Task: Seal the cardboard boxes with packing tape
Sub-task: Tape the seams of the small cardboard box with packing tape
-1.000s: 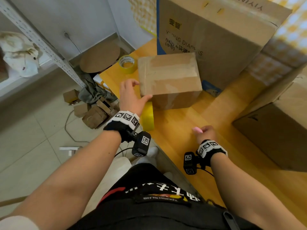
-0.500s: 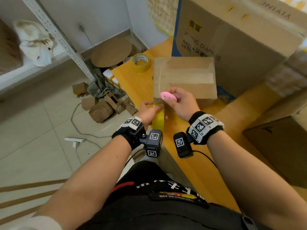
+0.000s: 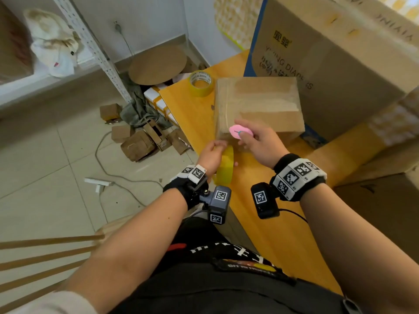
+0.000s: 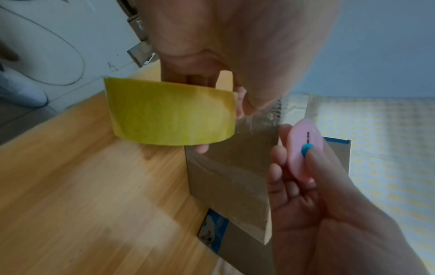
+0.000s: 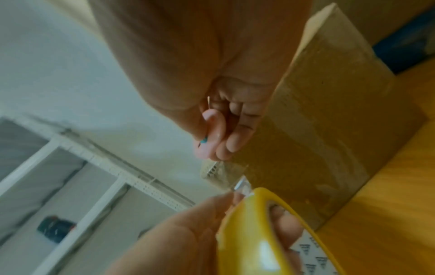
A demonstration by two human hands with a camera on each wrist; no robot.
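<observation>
Head view: a person's left hand (image 3: 212,155) is gripping a yellow roll of packing tape (image 3: 224,168) at the near corner of a small brown cardboard box (image 3: 256,105), which is sitting on the orange wooden bench (image 3: 260,223). A clear strip is stretching from roll to box. Just beside it, the right hand (image 3: 258,143) is pinching a small pink oval cutter (image 3: 240,132) against the box's near face. A second tape roll (image 3: 200,83) is lying beyond the box.
</observation>
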